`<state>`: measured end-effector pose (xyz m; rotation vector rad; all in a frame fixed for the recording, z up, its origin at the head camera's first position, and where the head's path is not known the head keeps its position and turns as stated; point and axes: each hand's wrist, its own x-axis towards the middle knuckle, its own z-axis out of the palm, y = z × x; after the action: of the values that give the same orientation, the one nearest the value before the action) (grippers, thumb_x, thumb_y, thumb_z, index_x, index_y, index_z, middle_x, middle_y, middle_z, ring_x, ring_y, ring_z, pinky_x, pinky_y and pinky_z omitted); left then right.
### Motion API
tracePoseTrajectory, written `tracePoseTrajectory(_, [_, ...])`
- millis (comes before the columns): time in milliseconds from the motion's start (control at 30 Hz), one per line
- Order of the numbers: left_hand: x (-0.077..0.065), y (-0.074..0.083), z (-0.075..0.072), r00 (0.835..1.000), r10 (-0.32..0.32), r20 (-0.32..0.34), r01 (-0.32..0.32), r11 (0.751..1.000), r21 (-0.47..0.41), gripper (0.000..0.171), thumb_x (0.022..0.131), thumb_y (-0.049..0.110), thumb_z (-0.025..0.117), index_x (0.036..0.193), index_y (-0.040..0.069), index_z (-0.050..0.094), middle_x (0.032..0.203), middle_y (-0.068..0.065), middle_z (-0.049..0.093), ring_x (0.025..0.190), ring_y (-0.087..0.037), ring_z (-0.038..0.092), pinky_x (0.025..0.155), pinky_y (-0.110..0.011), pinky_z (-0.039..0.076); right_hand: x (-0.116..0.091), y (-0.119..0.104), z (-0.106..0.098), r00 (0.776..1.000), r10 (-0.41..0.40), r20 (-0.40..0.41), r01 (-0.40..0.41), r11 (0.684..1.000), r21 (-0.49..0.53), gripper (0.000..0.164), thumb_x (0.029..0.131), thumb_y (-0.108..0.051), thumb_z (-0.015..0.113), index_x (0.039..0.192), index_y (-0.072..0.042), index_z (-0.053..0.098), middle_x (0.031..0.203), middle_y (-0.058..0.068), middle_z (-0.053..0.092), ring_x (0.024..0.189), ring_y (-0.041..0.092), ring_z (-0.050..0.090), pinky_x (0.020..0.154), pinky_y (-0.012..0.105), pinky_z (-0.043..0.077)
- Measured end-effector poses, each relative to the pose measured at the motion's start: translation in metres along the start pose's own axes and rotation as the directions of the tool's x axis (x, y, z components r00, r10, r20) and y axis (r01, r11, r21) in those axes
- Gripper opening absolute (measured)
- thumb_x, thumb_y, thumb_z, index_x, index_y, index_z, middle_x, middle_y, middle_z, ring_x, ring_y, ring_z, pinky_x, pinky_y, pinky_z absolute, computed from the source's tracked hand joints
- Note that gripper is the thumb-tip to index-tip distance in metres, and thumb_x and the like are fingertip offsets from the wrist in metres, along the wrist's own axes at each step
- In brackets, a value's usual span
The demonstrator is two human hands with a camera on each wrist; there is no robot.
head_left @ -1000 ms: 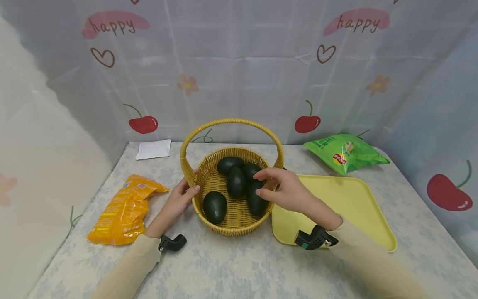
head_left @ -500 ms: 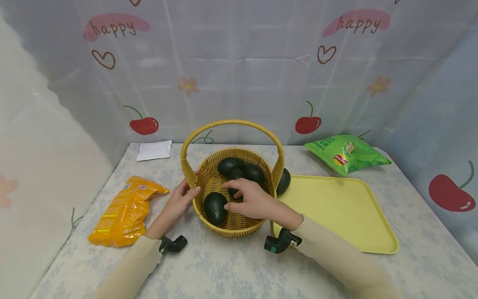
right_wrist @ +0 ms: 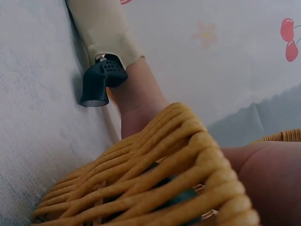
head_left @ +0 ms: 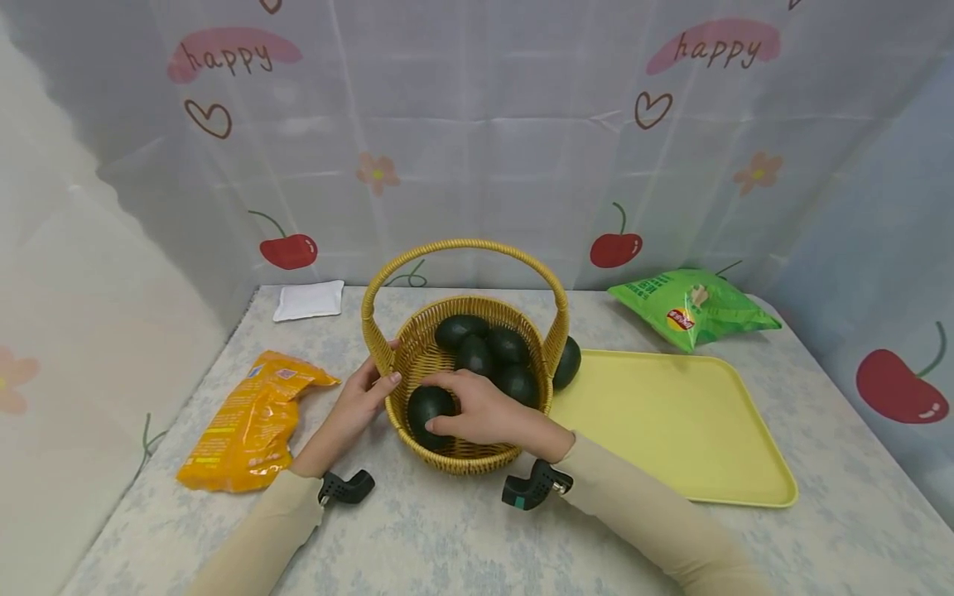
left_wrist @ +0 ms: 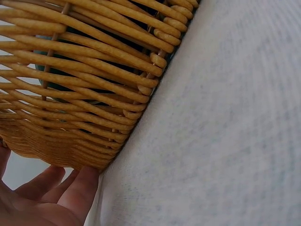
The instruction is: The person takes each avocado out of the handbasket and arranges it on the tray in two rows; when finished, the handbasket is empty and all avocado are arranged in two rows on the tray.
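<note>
A yellow wicker basket [head_left: 464, 465] with a tall hoop handle holds several dark green avocados [head_left: 460, 331]. My left hand [head_left: 365, 399] grips its left side, thumb at the rim by the handle's base; in the left wrist view the fingertips [left_wrist: 84, 181] press the woven wall [left_wrist: 70, 99]. Inside the basket, my right hand [head_left: 480, 410] grasps the front-left avocado [head_left: 426, 407], thumb on the near side and fingers over the far side. In the right wrist view the basket wall [right_wrist: 155, 183] hides most of the right hand.
Right of the basket lies a yellow tray [head_left: 671, 422], with another avocado [head_left: 570, 362] at its back-left corner. A green chip bag [head_left: 693, 306] sits behind the tray. Left of the basket are an orange packet [head_left: 249, 422] and a small white packet [head_left: 308, 300]. A printed curtain [head_left: 477, 149] stands behind.
My right hand has moved left and slightly forward across the basket from the right-side avocados to the front-left one, and now grasps it. My left hand has stayed on the basket.
</note>
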<state>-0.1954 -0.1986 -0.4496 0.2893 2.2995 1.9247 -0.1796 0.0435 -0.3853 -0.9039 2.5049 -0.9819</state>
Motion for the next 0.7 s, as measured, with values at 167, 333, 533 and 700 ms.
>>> tracePoseTrajectory(167, [0.0, 0.0, -0.0002, 1.0, 0.004, 0.001, -0.004, 1.0, 0.008, 0.059, 0.108, 0.024, 0.052, 0.162, 0.021, 0.029, 0.161, -0.023, 0.037, 0.136, -0.038, 0.045, 0.09, -0.02, 0.051, 0.0025, -0.0011, 0.0021, 0.999, -0.02, 0.041, 0.02, 1.0, -0.009, 0.058, 0.097, -0.026, 0.068, 0.151, -0.015, 0.051, 0.15, 0.007, 0.056, 0.14, 0.03, 0.047, 0.111, 0.051, 0.044])
tracePoseTrajectory(333, [-0.0004, 0.0, -0.0005, 1.0, 0.004, 0.002, -0.004, 1.0, -0.003, 0.059, 0.108, 0.024, 0.052, 0.162, 0.021, 0.029, 0.161, -0.023, 0.036, 0.137, -0.038, 0.045, 0.09, -0.02, 0.051, 0.0039, -0.002, 0.0038, 0.997, -0.009, 0.078, 0.011, 1.0, -0.025, 0.054, 0.098, -0.026, 0.068, 0.149, -0.02, 0.054, 0.152, 0.007, 0.054, 0.142, 0.03, 0.045, 0.111, 0.05, 0.044])
tracePoseTrajectory(533, [-0.0015, -0.0001, -0.0014, 1.0, 0.014, 0.003, -0.014, 1.0, 0.008, 0.058, 0.108, 0.024, 0.052, 0.162, 0.022, 0.03, 0.162, -0.023, 0.035, 0.139, -0.037, 0.042, 0.092, -0.018, 0.048, 0.0051, -0.0011, 0.0054, 0.997, -0.025, 0.067, 0.027, 0.999, -0.031, 0.047, 0.096, -0.026, 0.071, 0.142, -0.021, 0.061, 0.146, 0.006, 0.058, 0.137, 0.027, 0.049, 0.108, 0.048, 0.046])
tracePoseTrajectory(700, [-0.0012, -0.0004, -0.001, 1.0, 0.01, 0.006, -0.01, 1.0, -0.005, 0.059, 0.108, 0.024, 0.052, 0.162, 0.021, 0.03, 0.162, -0.022, 0.035, 0.139, -0.036, 0.042, 0.092, -0.017, 0.048, 0.0053, -0.0012, 0.0059, 0.998, -0.053, 0.047, 0.055, 0.998, -0.036, 0.041, 0.093, -0.02, 0.074, 0.133, -0.018, 0.065, 0.137, 0.004, 0.063, 0.131, 0.025, 0.053, 0.107, 0.046, 0.047])
